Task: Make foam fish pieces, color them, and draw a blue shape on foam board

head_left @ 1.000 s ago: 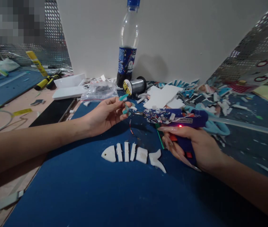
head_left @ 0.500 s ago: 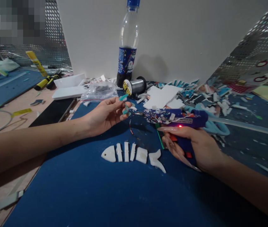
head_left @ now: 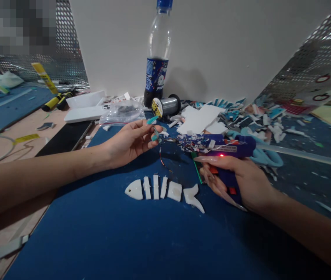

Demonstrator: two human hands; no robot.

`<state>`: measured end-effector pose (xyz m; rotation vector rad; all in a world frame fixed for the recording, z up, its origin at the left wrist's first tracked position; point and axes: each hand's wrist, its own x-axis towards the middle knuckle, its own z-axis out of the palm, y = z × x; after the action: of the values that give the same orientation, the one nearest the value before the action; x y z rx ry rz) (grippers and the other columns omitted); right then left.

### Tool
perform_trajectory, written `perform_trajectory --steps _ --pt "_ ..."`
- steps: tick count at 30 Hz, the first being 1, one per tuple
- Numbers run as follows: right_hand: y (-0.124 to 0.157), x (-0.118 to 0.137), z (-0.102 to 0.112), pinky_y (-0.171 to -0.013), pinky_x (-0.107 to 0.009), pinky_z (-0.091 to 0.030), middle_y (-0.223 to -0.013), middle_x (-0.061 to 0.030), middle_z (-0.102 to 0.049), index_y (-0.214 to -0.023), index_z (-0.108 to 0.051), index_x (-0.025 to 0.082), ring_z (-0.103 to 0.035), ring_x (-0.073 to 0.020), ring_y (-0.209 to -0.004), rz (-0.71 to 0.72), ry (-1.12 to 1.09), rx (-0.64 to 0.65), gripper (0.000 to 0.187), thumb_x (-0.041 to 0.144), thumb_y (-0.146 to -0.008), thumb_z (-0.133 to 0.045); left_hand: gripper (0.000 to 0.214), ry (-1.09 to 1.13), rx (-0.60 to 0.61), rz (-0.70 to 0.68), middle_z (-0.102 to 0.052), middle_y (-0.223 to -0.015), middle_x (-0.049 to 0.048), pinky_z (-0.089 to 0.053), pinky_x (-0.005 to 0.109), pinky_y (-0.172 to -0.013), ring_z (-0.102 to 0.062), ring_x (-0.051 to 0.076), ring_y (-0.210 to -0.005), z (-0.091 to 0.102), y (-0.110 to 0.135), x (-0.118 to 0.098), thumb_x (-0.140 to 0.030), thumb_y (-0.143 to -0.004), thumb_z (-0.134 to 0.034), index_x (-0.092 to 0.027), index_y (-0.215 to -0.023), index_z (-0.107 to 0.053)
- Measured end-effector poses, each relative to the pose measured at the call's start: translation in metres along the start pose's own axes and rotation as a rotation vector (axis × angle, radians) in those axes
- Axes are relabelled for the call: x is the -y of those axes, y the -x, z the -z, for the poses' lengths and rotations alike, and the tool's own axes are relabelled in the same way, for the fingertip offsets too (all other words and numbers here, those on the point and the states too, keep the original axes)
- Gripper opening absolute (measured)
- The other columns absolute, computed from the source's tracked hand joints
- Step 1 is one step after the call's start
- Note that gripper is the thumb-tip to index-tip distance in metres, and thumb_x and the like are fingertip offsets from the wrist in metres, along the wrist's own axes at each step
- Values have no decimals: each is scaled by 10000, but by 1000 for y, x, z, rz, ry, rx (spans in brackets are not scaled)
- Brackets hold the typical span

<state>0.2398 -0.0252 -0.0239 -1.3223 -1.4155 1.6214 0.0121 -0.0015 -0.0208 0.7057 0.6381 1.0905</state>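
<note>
My right hand [head_left: 241,179] is wrapped round the handle of a blue glue gun [head_left: 222,144], its red light lit and a clear glue stick [head_left: 300,152] running out of its back. Scraps cling to the gun's front part. At the nozzle, my left hand [head_left: 136,138] pinches a small piece between its fingertips; the piece is mostly hidden and its kind cannot be made out. Below them hangs or lies a thin dark wire [head_left: 162,159]. On the blue mat [head_left: 118,241] lies a row of white pieces shaped like a fish, from the head [head_left: 134,189] to the tail [head_left: 194,197].
Behind the hands stand a soda bottle [head_left: 157,74] and a spool of line [head_left: 167,107]. White sheets [head_left: 199,118] and blue and white scraps [head_left: 241,114] are heaped at the back right. A zip bag [head_left: 123,112] and a dark flat object [head_left: 66,138] lie at left.
</note>
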Motion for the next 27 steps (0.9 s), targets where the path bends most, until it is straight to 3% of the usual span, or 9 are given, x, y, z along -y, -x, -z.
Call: perform_trajectory --steps 8,22,27 --pt "1 5 -4 -238 -251 -307 -253 -16 -427 -373 -547 205 -380 -125 -213 -40 37 -16 390 475 -654 -550 251 -1 8 3 -625 -694 4 -525 138 -515 -592 61 -528 0 0 0 -54 -907 -387 -129 -720 -536" --pt "2 3 -2 -321 -268 -387 -258 -23 -417 -309 -487 221 -407 -131 -254 48 67 12 480 437 -736 -522 257 -24 30 7 -609 -686 9 -517 142 -504 -565 49 -481 0 1 1 -60 -915 -365 -115 -735 -540" --pt "3 3 -3 -259 -253 -305 -260 -19 -418 -307 -488 216 -372 -120 -231 32 40 12 488 441 -738 -526 266 -22 37 9 -613 -682 11 -524 140 -517 -581 55 -509 1 1 1 -62 -918 -361 -116 -728 -539"
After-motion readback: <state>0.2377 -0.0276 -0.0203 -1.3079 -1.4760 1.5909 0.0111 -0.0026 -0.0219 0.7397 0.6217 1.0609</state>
